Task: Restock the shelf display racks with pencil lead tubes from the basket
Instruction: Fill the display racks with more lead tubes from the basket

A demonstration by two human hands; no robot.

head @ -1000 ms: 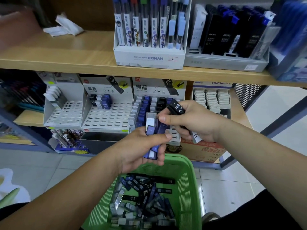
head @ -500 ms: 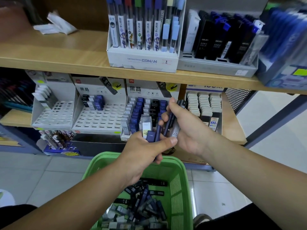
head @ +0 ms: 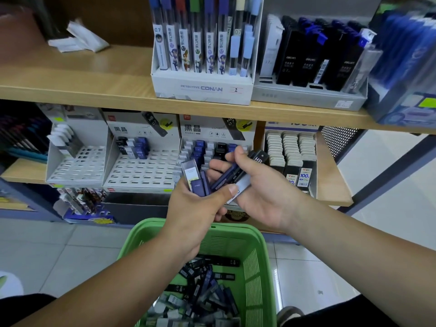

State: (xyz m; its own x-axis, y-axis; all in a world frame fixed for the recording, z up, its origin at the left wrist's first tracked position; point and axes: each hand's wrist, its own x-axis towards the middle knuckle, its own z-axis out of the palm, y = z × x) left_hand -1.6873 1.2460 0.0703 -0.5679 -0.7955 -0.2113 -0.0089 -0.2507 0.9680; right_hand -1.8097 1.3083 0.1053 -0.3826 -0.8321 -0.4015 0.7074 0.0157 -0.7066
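Note:
My left hand (head: 195,208) grips a small bundle of pencil lead tubes (head: 197,179), clear and blue, standing up out of the fist. Touching it on the right, my right hand (head: 264,187) holds several black and blue lead tubes (head: 238,174), one marked HB, fanned between thumb and fingers. Both hands hover in front of the right lead rack (head: 212,147) on the lower shelf, which is partly filled with blue and black tubes. Below them the green basket (head: 256,263) holds a loose heap of tubes (head: 200,293).
Two white slotted racks (head: 144,168) (head: 77,161) to the left hold only a few tubes. An eraser display (head: 291,149) stands right of the hands. The upper wooden shelf (head: 94,83) carries a Conan lead box (head: 203,88) and a grey tray of black boxes (head: 309,95).
Both hands stayed together above the basket. The right hand opened its fingers and fanned its tubes out, thumb moving up. The view shifted slightly down and right.

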